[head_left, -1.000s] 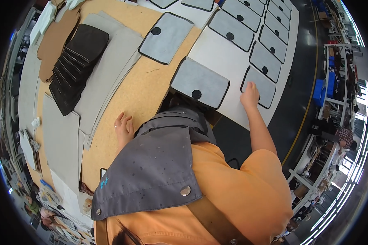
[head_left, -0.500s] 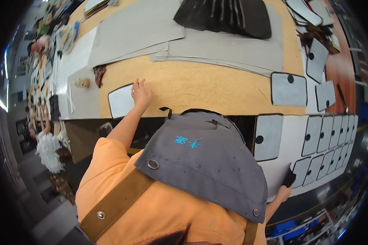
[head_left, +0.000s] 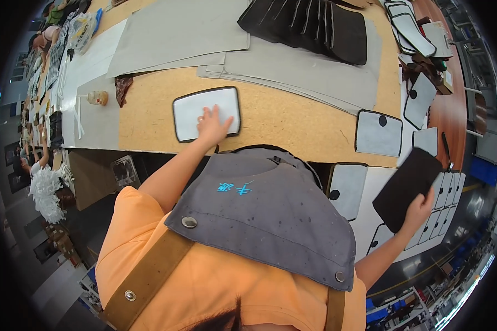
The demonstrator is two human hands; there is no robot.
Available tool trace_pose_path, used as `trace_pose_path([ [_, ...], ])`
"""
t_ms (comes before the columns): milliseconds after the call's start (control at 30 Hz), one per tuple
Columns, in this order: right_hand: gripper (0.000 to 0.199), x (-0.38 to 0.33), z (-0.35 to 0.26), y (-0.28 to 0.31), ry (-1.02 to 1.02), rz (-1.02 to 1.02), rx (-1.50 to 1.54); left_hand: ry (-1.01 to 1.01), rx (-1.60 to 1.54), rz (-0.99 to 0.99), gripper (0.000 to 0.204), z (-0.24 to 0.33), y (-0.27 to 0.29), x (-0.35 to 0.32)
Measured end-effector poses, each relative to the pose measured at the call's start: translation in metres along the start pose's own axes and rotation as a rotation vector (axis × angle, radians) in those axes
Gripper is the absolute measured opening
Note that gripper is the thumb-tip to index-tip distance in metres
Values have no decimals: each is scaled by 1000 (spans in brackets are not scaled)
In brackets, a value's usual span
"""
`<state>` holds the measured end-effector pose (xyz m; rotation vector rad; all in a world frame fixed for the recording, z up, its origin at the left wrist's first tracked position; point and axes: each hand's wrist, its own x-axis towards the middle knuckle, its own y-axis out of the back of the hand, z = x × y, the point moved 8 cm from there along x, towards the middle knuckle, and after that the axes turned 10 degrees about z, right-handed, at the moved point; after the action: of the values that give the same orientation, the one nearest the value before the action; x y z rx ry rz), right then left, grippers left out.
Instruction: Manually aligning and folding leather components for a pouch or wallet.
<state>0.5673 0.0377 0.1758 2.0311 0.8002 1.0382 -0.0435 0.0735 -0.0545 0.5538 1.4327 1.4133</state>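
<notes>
Left hand (head_left: 212,124) flat, fingers spread, pressing on white black-edged panel (head_left: 206,113) at 11 o'clock; right hand (head_left: 419,208) pinching black rectangular pad (head_left: 406,188) at 3 o'clock.

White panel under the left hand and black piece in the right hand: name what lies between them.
Head view: the grey apron bib and a grey panel with a black dot.

matt black panel (head_left: 407,187), rough particleboard table (head_left: 292,118)

L hand (head_left: 212,126) flat on white panel (head_left: 206,113); R hand (head_left: 419,208) grips black panel (head_left: 406,188).
</notes>
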Motion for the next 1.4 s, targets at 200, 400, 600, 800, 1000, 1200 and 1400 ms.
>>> trace_pose_path([
  [200, 37, -3, -127, -58, 274, -247, 137, -581, -84, -250, 75, 151, -43, -54],
  [400, 44, -33, -190, -91, 429, -486, 285, -471, -505, -506, 66, 201, -37, -40],
  [600, 46, -73, -233, -137, 435, -872, 433, -735, -1058, -226, 38, 206, 59, -48],
  [800, 33, -77, -192, -206, -40, -1091, 733, 46, -1508, -375, 18, 133, 37, -12],
  [1000, 25, -117, -157, -257, -373, -1147, 645, 50, -1320, -372, 19, 88, 7, -11],
  [1200, 20, -120, -138, -283, -576, -1052, 883, 123, -1202, -463, 17, 76, -31, -18],
  [1400, 17, -171, -142, -284, -934, -1051, 872, 75, -990, -372, 17, 48, -47, -1],
])
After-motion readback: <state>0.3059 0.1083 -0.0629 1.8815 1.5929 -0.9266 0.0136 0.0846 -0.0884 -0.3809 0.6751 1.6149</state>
